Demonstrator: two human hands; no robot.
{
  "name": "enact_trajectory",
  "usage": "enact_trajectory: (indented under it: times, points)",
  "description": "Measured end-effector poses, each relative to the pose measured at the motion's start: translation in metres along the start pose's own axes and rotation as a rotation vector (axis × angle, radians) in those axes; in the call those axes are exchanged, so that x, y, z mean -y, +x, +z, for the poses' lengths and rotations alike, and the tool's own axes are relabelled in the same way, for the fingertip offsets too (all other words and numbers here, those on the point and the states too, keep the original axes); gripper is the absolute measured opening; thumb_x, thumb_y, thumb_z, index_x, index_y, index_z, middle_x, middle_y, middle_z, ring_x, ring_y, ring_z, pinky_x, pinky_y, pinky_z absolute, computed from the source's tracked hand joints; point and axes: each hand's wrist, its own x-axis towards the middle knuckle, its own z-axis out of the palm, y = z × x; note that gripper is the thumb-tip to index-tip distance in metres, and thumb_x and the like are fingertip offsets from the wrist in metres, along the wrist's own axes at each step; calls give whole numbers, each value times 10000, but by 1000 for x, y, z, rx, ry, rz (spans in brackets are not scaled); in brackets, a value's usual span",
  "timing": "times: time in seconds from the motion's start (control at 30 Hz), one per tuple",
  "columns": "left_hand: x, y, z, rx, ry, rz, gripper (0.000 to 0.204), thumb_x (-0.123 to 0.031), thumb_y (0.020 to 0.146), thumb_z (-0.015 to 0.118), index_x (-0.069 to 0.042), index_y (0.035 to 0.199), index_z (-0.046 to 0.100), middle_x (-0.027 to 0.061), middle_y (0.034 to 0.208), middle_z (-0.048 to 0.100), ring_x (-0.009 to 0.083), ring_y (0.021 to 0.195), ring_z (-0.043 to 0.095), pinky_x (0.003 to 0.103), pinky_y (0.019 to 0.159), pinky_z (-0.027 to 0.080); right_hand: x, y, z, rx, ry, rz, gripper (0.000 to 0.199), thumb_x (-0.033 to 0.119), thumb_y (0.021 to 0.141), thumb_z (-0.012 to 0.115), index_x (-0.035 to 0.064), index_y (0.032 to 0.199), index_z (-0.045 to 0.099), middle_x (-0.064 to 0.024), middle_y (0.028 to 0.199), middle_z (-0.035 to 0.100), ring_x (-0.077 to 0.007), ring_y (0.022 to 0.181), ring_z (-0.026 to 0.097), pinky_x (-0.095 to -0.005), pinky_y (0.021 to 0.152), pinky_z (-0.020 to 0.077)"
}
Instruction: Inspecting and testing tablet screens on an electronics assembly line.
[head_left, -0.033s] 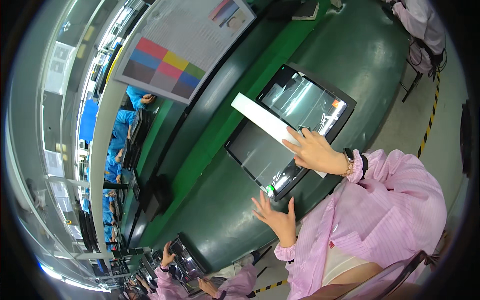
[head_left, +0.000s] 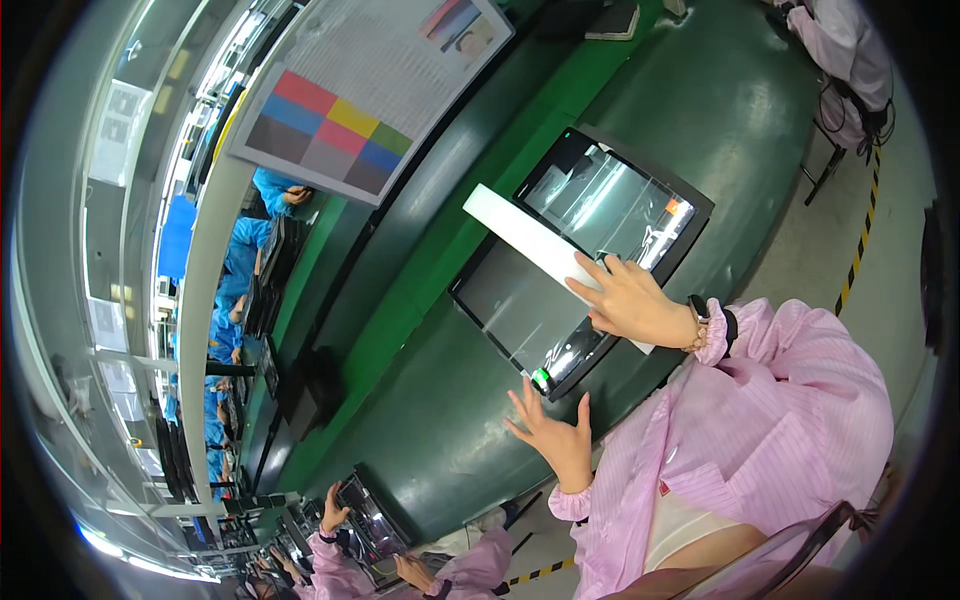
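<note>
Head view: dark panels (head_left: 520, 300) lie by near edge of counter (head_left: 720, 120), white strip (head_left: 525, 238) running between them. I see right hand (head_left: 638, 308) splayed on strip, not clenched; left hand (head_left: 553, 436) spread, empty, near panel corner. Strip looks placed; what's left, I can't tell.

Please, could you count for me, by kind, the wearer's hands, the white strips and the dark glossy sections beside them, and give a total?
Hands: 2 (left hand, right hand)
White strip: 1
Dark glossy sections: 2 (upper section, lower section; whether they join under the strip is hidden)
Total: 5
</note>
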Motion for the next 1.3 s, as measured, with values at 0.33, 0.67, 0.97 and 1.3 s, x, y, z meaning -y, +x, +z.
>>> enact_trajectory:
  times: [0.33,0.67,0.97,1.3]
  points:
    - [-16,7,-1,134,0,-20,826,-350,769,702,12,1369,266,82,1423,365,279,1368,242,557,1097,-9,-8,2,-7,-5,71,-3,500,178,684,666,69,1165,588,-180,1270,466,-295,893,507,-366,684,479]
    - [-85,41,35,229,-106,242,787,-327,762,716,17,1345,314,61,1430,355,276,1362,249,569,1095,50,-118,-9,-52,-171,-128,205,526,183,698,661,165,1215,567,-98,1286,496,-275,861,480,-369,716,457]
    - [-117,65,55,246,45,361,723,-365,783,689,24,1306,377,36,1391,392,256,1336,293,603,1073,99,-145,-25,-46,-108,-53,195,534,173,712,672,171,1234,556,-100,1304,488,-275,858,485,-359,718,469]
    - [-100,74,35,290,-22,270,718,-321,807,672,-9,1352,324,58,1396,395,273,1340,298,568,1092,65,-144,-21,-48,-78,-46,182,535,150,722,657,164,1245,545,-97,1327,467,-278,860,476,-366,722,462]
